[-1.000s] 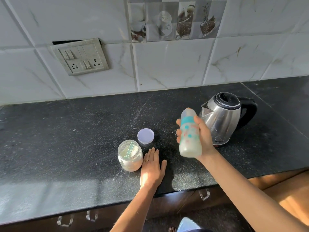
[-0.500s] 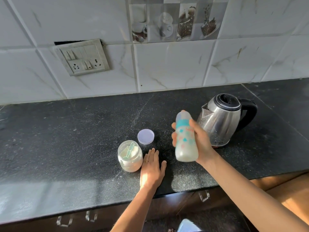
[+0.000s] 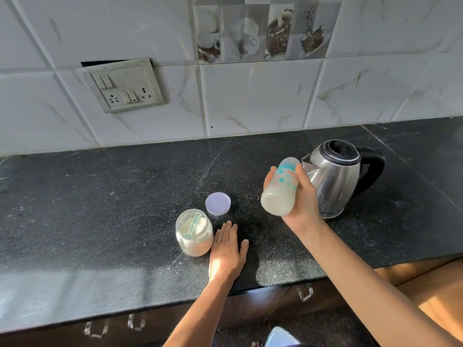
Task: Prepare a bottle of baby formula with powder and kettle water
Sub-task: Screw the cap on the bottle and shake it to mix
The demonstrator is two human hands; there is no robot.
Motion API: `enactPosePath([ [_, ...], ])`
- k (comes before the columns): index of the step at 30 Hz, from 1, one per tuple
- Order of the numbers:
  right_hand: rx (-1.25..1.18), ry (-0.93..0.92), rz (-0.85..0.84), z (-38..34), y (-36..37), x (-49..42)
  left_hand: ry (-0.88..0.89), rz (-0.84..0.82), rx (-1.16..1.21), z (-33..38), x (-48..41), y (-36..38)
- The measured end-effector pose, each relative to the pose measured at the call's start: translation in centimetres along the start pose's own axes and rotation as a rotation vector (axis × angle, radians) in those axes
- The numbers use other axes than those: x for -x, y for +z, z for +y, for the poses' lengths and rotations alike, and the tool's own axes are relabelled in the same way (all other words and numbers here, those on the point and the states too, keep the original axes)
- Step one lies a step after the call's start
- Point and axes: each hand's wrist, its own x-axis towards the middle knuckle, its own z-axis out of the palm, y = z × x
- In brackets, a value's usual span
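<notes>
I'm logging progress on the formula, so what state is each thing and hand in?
Bottle: cap on, tilted, milky liquid inside.
Right hand: grips the bottle.
Jar: open, powder and scoop inside.
Lid: off, flat on the counter.
Kettle: upright, closed.
Left hand: rests flat on the counter.

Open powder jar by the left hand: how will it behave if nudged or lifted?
The powder jar looks squat and wide-based, so it should slide on the counter rather than tip. It seems nearly full, so probably hefty. Its lid lies off, so a jolt could spill powder or shift the scoop.
</notes>
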Motion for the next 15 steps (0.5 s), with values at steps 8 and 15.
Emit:
enactPosePath([
  [8,0.041,-0.017,-0.045,-0.6,-0.7,-0.5,0.005,0.000,0.001,0.0,-0.1,-0.1],
  [15,0.292,0.015,-0.184,-0.5,-1.3,-0.4,0.001,-0.003,-0.003,0.0,0.0,-0.1],
])
